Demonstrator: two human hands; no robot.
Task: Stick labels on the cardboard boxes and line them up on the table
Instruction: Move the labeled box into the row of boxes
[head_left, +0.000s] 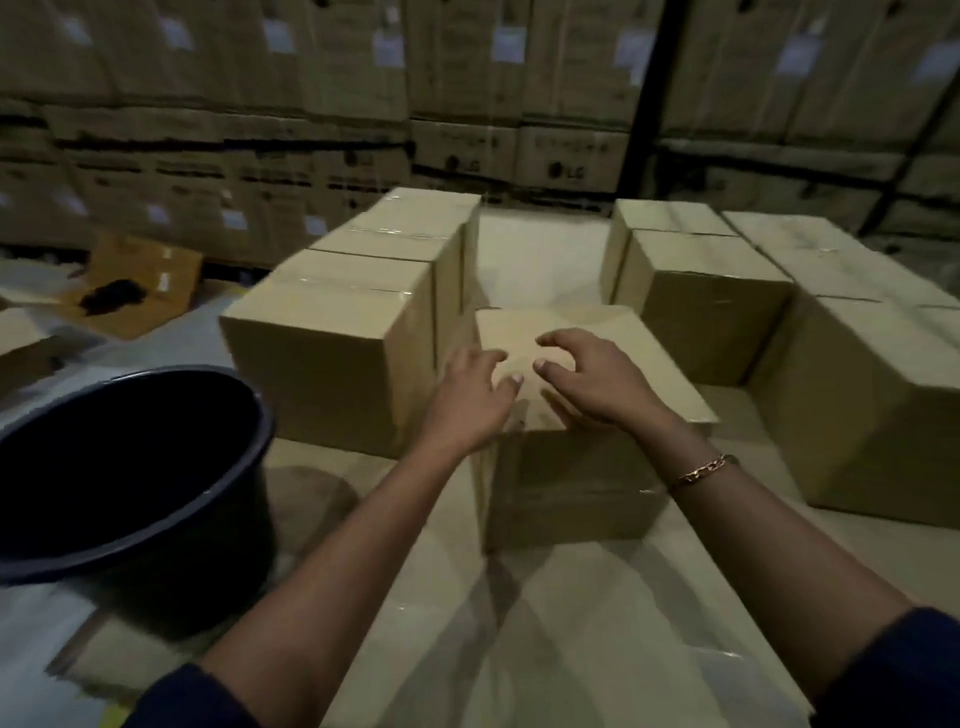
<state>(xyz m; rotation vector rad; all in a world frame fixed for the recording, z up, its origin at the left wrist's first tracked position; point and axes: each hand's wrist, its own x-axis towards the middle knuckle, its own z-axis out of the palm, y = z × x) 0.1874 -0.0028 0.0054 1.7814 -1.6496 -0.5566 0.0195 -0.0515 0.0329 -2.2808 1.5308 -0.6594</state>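
Cardboard box (566, 488) in the middle is the one getting attention. The left hand (470, 395) and right hand (587, 384) both sit on its top, fingers bent, fingertips down on the cardboard, thumbs nearly meeting. Neither is wrapped round anything I can make out, so I read them as loose and pressing rather than gripping. No label shows under or between them (the picture is dim and smeary, so a small sticker could easily hide there). My guess is this is the sticking or smoothing step for this box.

Going outward, the box stands near the front of the table (519, 649), in the gap between the left row of boxes (327, 358) and the right row of boxes (711, 312), just beside the left one. Both rows look neatly lined up, so that part seems well along. Their tops show tape but no labels I can see, so I can't tell how much labelling is done. A black bucket (130, 467) sits at the left, with stacked cartons (566, 150) behind everything.
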